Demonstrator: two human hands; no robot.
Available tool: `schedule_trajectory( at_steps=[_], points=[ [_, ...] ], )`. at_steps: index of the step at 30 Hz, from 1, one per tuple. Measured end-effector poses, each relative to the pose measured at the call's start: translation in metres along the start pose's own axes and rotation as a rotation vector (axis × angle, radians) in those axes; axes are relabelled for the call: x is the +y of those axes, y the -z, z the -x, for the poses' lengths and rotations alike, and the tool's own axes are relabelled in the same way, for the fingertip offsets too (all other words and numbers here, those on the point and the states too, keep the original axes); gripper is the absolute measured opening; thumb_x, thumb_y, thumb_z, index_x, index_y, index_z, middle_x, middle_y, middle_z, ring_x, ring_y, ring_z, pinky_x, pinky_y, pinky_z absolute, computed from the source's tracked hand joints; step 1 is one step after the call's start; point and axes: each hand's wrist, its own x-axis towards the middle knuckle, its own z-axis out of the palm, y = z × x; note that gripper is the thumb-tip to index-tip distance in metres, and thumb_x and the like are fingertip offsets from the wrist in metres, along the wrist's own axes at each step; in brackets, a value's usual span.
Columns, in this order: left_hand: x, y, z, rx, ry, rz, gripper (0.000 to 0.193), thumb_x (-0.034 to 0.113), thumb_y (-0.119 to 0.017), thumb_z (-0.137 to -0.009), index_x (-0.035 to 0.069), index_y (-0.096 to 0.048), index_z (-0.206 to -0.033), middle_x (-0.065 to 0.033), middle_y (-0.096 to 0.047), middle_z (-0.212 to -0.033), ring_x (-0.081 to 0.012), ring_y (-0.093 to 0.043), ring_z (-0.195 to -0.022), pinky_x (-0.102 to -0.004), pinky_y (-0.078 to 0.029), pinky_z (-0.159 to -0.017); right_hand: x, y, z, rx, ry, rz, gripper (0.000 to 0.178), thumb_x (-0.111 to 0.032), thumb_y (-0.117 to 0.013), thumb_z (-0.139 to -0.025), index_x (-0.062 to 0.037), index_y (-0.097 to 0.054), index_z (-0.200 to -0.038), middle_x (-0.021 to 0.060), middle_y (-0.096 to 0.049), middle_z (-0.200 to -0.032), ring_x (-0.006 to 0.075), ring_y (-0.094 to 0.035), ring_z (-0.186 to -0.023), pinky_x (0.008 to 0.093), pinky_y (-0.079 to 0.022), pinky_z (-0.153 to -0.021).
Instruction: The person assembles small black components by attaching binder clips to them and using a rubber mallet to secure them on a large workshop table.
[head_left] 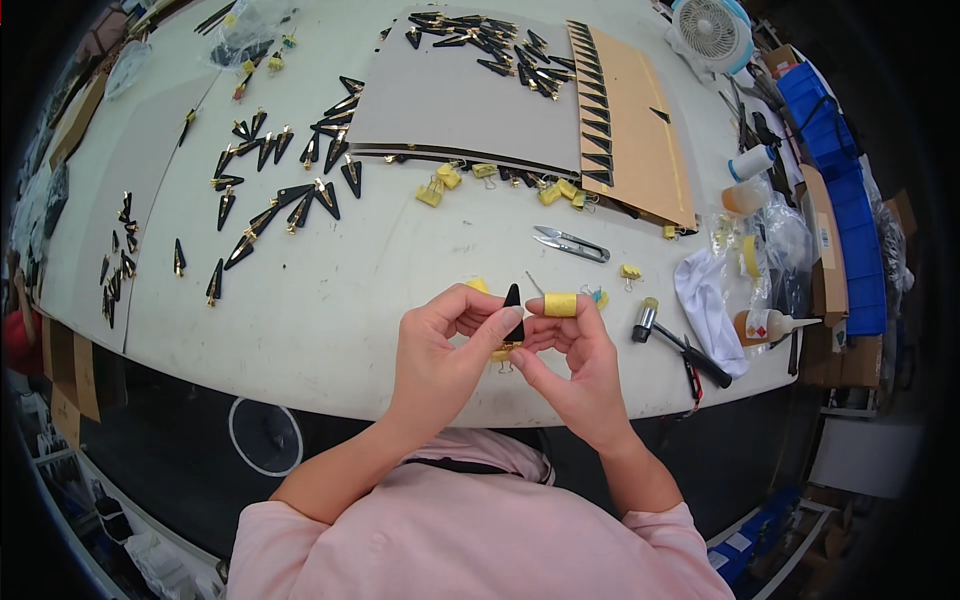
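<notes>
Near the table's front edge, both my hands meet around one black, triangular hair clip (513,298) with gold metal at its lower end. My left hand (440,340) pinches its black body between thumb and fingers, the point upward. The fingertips of my right hand (580,360) close on the gold end, and yellow tape (561,305) wraps its index finger. Part of the clip is hidden by my fingers. A thin metal pin-like piece (534,284) shows just beyond the right fingers. Yellow binder clips lie partly behind my hands.
Many similar clips (295,205) lie scattered to the left and on a grey board (450,100). A brown card (640,130) carries a row of them. Thread snips (571,244), a hammer (680,345), a white cloth (705,300) and a glue bottle (757,326) lie rightward.
</notes>
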Motion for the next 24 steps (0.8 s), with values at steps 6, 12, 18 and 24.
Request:
schedule_trajectory(
  at_steps=[6, 12, 18, 24],
  points=[
    [0.0, 0.005, -0.001, -0.009, 0.025, 0.016, 0.014, 0.011, -0.065, -0.089, -0.003, -0.066, -0.091, -0.0023, -0.064, -0.074, -0.0057, -0.057, -0.07, -0.0219, -0.047, -0.066, 0.003, 0.002, -0.002, -0.027, -0.013, -0.012, 0.039, 0.001, -0.068, -0.082, 0.0019, -0.048, -0.116, 0.0086, -0.06, -0.095, 0.0141, -0.06, -0.09, 0.0277, -0.05, -0.082],
    [0.009, 0.008, -0.008, -0.097, 0.146, 0.163, 0.018, 0.013, -0.06, -0.093, -0.003, -0.066, -0.098, -0.002, -0.064, -0.079, -0.0061, -0.056, -0.07, -0.0227, -0.048, -0.068, 0.004, 0.009, -0.004, -0.027, -0.022, -0.025, 0.039, 0.001, -0.069, -0.082, 0.0012, -0.048, -0.115, 0.0085, -0.06, -0.098, 0.0141, -0.06, -0.091, 0.028, -0.049, -0.083],
    [0.014, 0.004, -0.005, -0.093, -0.06, -0.035, 0.015, 0.006, -0.062, -0.089, -0.003, -0.066, -0.1, -0.0042, -0.067, -0.082, -0.0075, -0.061, -0.075, -0.0225, -0.049, -0.07, 0.001, 0.009, -0.005, -0.033, -0.008, -0.028, 0.038, 0.002, -0.068, -0.082, 0.0011, -0.049, -0.115, 0.0087, -0.06, -0.1, 0.0145, -0.06, -0.092, 0.0286, -0.049, -0.083],
    [0.016, 0.002, -0.004, -0.043, -0.135, -0.139, 0.013, 0.005, -0.069, -0.084, -0.003, -0.067, -0.093, -0.0082, -0.068, -0.082, -0.0111, -0.064, -0.071, -0.0232, -0.05, -0.065, 0.002, 0.007, -0.004, -0.04, 0.008, 0.024, 0.036, 0.003, -0.066, -0.083, 0.0011, -0.049, -0.114, 0.0087, -0.061, -0.1, 0.0153, -0.061, -0.094, 0.0291, -0.05, -0.084]
  ],
)
